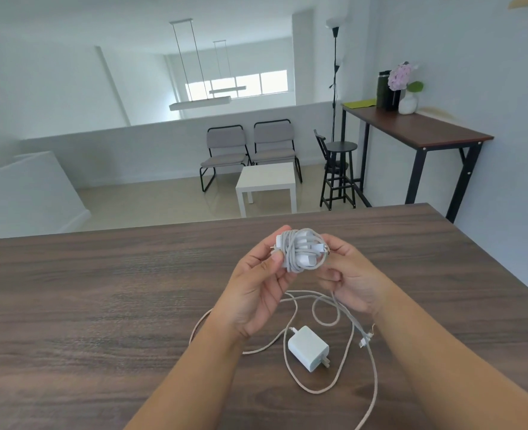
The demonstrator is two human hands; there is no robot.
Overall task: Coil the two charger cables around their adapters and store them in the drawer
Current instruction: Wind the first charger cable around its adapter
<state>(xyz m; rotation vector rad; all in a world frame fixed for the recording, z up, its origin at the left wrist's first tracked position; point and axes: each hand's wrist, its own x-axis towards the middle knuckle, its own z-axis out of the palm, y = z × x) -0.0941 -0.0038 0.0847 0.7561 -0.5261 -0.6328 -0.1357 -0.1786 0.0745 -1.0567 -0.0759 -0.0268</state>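
Ok, from my feed: left hand pinches the wrapped adapter above the desk, right hand pinching its cable end, approx half done; 2nd adapter w/ loose cable lies uncoiled below, drawer not visible

A dark brown desk streaked with wood grain; on it a white adapter and a pale beige braided cable; a light grey cable wound round a second white adapter; beyond, a white side table, grey chairs on black frames, a black stool, lilac flowers in a white vase.
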